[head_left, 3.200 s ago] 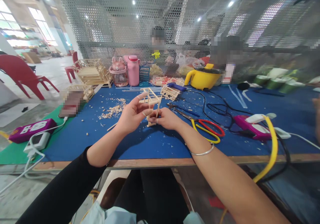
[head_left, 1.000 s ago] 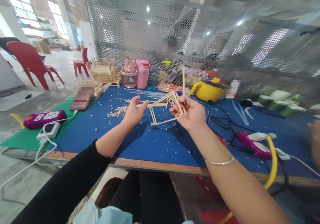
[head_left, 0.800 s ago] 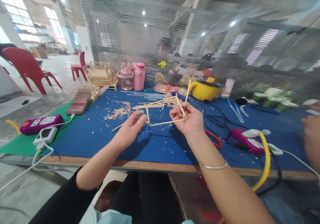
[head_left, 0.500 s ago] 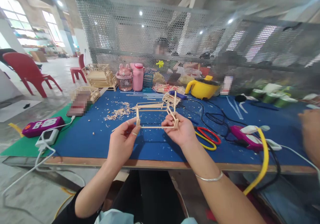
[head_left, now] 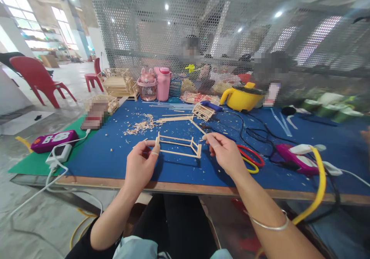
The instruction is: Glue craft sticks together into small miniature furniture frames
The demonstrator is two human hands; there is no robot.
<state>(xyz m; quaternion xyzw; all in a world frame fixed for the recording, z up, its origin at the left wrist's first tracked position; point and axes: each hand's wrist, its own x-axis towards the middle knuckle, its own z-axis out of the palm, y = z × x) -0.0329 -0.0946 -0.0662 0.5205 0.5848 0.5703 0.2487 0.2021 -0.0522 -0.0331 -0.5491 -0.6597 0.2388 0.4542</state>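
On the blue table mat (head_left: pixel 115 155) near its front edge rests a small rectangular frame of pale wooden sticks (head_left: pixel 178 145), lying between both hands. At its left end, the left hand (head_left: pixel 140 165) pinches a corner post with thumb and forefinger. Just beside its right end, the right hand (head_left: pixel 226 153) pinches one thin loose wooden stick (head_left: pixel 198 127) slanting away. Red-and-yellow-handled scissors (head_left: pixel 251 159) lie just right, wood shavings (head_left: pixel 141 126) behind.

The single head-worn camera looked forward and down from above the near edge of the blue table (head_left: pixel 115 162), close over the person's forearms. It faced the far edge, where a mesh screen (head_left: pixel 202 31) stood. No second view existed.
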